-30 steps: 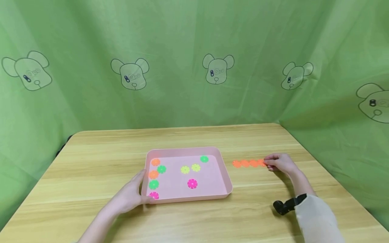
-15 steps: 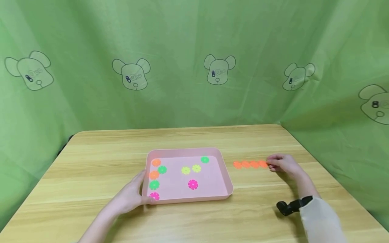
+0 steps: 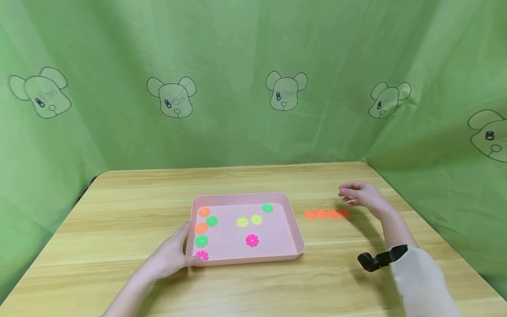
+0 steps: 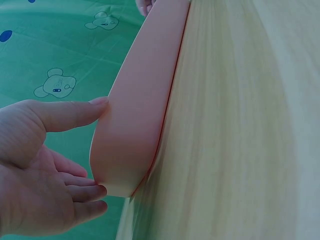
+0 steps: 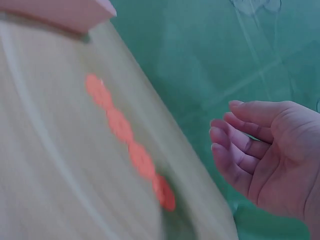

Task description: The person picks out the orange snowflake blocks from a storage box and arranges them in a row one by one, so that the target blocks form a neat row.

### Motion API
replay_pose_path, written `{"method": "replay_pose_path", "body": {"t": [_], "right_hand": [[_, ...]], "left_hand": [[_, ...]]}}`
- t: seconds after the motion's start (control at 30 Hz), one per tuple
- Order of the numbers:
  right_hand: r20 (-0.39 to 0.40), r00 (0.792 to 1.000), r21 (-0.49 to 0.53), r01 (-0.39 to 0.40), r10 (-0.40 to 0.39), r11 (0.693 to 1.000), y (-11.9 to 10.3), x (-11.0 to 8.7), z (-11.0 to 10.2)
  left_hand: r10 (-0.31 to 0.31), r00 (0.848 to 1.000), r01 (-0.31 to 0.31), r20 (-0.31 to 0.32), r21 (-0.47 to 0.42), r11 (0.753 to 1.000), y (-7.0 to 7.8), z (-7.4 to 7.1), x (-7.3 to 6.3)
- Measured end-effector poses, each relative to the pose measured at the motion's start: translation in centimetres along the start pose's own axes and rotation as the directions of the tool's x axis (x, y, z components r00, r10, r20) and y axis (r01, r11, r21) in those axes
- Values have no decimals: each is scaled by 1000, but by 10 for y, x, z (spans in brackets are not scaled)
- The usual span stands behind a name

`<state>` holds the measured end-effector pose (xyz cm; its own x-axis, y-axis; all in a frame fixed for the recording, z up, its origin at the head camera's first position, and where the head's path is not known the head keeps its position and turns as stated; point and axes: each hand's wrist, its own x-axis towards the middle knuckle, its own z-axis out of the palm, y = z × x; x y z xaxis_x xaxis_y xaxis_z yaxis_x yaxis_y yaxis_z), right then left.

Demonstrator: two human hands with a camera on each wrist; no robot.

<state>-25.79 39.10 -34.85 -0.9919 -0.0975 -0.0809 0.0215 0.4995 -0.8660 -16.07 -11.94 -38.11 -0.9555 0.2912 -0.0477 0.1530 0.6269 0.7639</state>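
Observation:
A pink tray (image 3: 253, 261) lies on the table with loose notched flower discs inside: orange (image 3: 204, 212), green (image 3: 267, 208), yellow (image 3: 242, 222) and magenta (image 3: 252, 240). My left hand (image 3: 168, 255) grips its near left corner. In the left wrist view, the thumb (image 4: 75, 115) rests on the rim and the other fingers bend round the tray's end. Right of the tray, several orange notched discs (image 3: 326, 214) lie joined in a row. Above and behind the row's right end hovers my right hand (image 3: 364, 196), fingers loosely bent, nothing between them in the right wrist view.
The wooden table (image 3: 277, 290) runs out to a green curtain (image 3: 229, 136) with printed bear heads behind and at the sides. A black strap with a camera (image 3: 380, 259) sits on the right wrist, low over the table.
My right hand has let go of the orange row's right end and lifted up and away from it. The row stays on the table; the left hand keeps its place on the tray.

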Motion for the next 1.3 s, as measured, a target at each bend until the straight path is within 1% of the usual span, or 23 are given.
{"method": "replay_pose_path", "body": {"t": [0.1, 0.2, 0.3, 0.5, 0.73, 0.87, 1.03, 1.3], "right_hand": [[26, 999, -3, 25, -25, 1000, -12, 6, 8], [57, 997, 2, 48, -48, 999, -27, 13, 18], [82, 995, 28, 63, -65, 998, -44, 21, 30], [134, 985, 86, 94, -105, 992, -79, 37, 61], [206, 971, 78, 105, -119, 991, -112, 53, 103], [236, 963, 103, 109, -131, 989, -126, 59, 129], [274, 951, 137, 109, -143, 985, -137, 67, 160], [354, 923, 174, 92, -149, 980, -147, 72, 200]], "left_hand": [[4, 1000, -4, 3, -23, 1000, 0, 1, 1], [1, 1000, -1, 2, -24, 1000, 1, 0, 0], [0, 1000, 0, 1, -14, 1000, 1, 0, 0], [-11, 1000, 11, 8, -12, 1000, 1, -1, 0], [-12, 1000, 12, 11, -15, 1000, 0, -1, 1], [-6, 1000, 6, 9, -11, 1000, 1, -1, 1], [5, 1000, -5, 5, 1, 1000, 1, -1, 1], [-4, 1000, 4, 8, -31, 999, 0, 0, 2]]}}
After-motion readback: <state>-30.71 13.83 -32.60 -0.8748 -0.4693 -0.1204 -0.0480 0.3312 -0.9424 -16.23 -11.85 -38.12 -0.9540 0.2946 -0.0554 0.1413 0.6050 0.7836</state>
